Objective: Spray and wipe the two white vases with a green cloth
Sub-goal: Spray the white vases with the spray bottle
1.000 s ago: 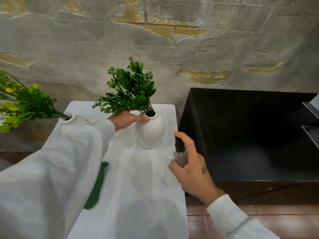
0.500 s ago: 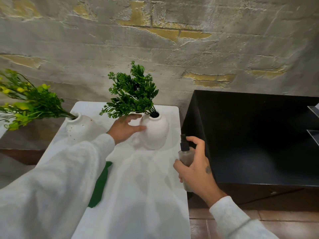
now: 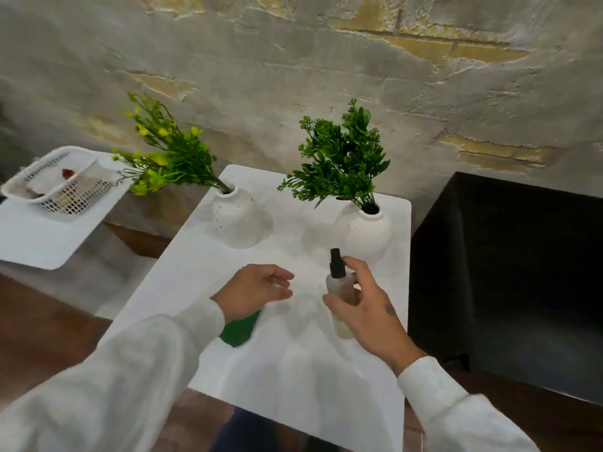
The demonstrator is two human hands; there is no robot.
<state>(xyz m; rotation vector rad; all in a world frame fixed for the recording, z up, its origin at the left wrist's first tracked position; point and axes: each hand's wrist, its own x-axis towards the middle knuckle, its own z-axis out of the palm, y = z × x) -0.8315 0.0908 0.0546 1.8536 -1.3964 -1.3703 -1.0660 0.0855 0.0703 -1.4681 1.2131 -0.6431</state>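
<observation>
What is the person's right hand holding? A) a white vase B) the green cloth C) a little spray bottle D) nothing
C: the right hand is wrapped around the spray bottle with the black top, while the green cloth lies on the table under the left hand.

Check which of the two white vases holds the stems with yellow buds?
The left vase, the speckled one nearer the basket. Its stems lean left with yellow buds; the right vase holds plain dark green foliage.
</observation>
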